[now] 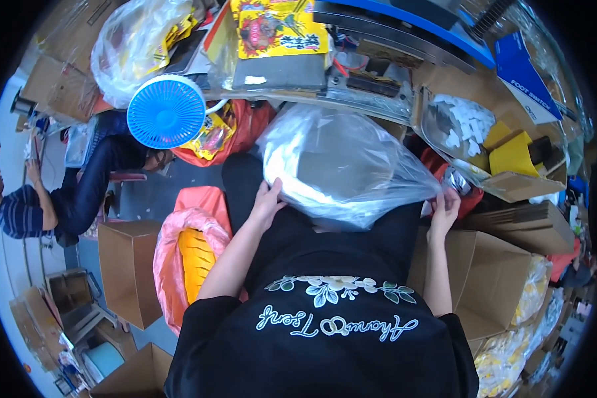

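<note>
A large clear plastic bag (341,156) is spread over my lap, below the edge of the worktable. Its left side is grasped by my left hand (268,203), thumb and fingers closed on the film. Further right, my right hand (446,211) pinches the gathered right end of the same bag. The film is stretched between the two hands. Through it shows a pale, greyish area, and I cannot make out whether anything lies inside.
A blue fan (166,111) and yellow printed pouches (282,30) are on the worktable (278,76). A pink bag (191,255) with yellow contents stands left of me. Cardboard boxes (129,272) flank both sides. White pieces (467,123) fill a tray. Another person (30,205) sits far left.
</note>
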Available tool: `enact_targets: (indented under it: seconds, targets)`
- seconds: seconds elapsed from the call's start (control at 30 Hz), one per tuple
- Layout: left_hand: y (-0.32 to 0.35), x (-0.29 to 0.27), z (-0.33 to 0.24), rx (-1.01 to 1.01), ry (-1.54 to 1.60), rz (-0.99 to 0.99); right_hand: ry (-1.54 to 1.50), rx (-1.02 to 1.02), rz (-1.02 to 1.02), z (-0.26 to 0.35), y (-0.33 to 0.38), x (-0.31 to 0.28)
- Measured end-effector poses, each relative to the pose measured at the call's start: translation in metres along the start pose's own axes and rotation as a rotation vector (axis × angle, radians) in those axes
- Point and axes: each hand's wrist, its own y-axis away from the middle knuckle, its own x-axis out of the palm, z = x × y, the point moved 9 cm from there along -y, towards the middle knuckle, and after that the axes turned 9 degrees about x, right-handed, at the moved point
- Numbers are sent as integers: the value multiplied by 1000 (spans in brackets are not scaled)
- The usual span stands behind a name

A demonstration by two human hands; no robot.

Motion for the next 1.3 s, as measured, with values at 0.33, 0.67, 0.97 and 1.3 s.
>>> enact_targets:
  seconds: [0.33,0.67,0.97,1.3]
  targets:
    - [97,139,-61,1090,-1167,512,1193,-1060,730,69,131,137]
    - [55,103,-52,1231,-1021,667,399,-816,784,120,164,101]
    - [29,53,-65,723,-1772,809,844,-749,1102,43,193,115]
    - [-36,-24,-72,856,-1987,575,1448,-654,1036,-51,169,119]
